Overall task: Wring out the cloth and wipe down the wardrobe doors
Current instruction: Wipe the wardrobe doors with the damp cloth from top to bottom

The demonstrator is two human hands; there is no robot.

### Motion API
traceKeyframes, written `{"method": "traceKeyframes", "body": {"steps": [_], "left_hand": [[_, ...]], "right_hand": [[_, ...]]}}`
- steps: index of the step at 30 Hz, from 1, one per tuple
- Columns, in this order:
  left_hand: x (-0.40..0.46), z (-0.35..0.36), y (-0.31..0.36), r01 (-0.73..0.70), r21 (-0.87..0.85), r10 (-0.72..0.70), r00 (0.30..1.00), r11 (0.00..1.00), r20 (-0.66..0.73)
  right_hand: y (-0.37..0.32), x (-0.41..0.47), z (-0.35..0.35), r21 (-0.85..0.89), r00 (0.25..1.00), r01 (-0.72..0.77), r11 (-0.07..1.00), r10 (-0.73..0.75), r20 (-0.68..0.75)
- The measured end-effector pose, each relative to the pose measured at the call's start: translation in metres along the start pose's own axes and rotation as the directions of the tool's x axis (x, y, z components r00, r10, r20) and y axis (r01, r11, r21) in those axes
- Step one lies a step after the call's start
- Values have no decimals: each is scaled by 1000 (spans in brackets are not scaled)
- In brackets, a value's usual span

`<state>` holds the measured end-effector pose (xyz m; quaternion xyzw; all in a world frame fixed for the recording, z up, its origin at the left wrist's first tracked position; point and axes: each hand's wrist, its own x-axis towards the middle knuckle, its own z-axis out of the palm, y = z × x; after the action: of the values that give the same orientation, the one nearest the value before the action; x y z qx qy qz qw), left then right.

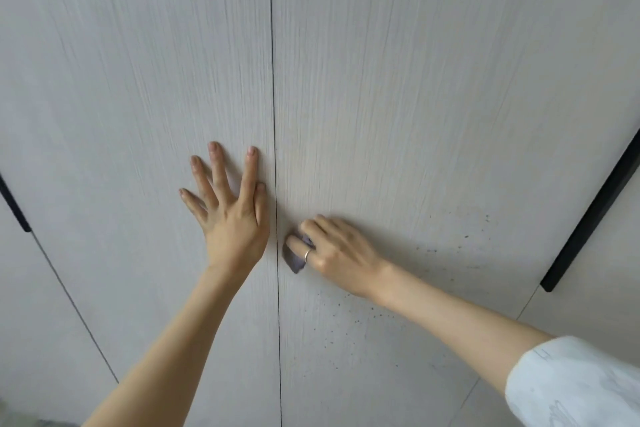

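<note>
Two pale wood-grain wardrobe doors fill the view, split by a thin dark seam down the middle. My left hand [230, 215] lies flat on the left door [138, 97], fingers spread, just left of the seam. My right hand [337, 248], with a ring on one finger, presses a small greyish-purple cloth [294, 262] against the right door [433, 97], close to the seam. Most of the cloth is hidden under my fingers. Small dark specks dot the right door below and to the right of this hand.
A long black handle [592, 215] runs slantwise along the right door's outer edge. Another black handle [14, 204] shows at the far left edge. Neighbouring door panels lie beyond both seams at the lower left and lower right.
</note>
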<state>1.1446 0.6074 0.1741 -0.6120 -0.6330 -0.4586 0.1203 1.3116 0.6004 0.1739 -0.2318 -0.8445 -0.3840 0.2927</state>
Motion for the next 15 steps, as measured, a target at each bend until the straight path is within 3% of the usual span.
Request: {"method": "traceKeyframes", "body": {"steps": [3, 5, 7, 12, 15], "left_hand": [[0, 4, 0, 10, -15, -10, 1000, 1000, -18], [-3, 8, 1, 20, -30, -21, 999, 999, -25], [-3, 10, 1, 23, -40, -24, 999, 999, -38], [-7, 17, -3, -12, -40, 9, 997, 999, -78], [-13, 18, -5, -16, -37, 14, 998, 999, -64]], "right_hand": [[19, 23, -14, 12, 974, -167, 986, 167, -153], [29, 35, -25, 100, 903, -338, 936, 353, -247], [30, 33, -22, 143, 871, -391, 909, 415, -264], [-7, -38, 21, 4, 988, -100, 995, 100, -118], [-2, -61, 17, -52, 994, -78, 996, 74, -81]]}}
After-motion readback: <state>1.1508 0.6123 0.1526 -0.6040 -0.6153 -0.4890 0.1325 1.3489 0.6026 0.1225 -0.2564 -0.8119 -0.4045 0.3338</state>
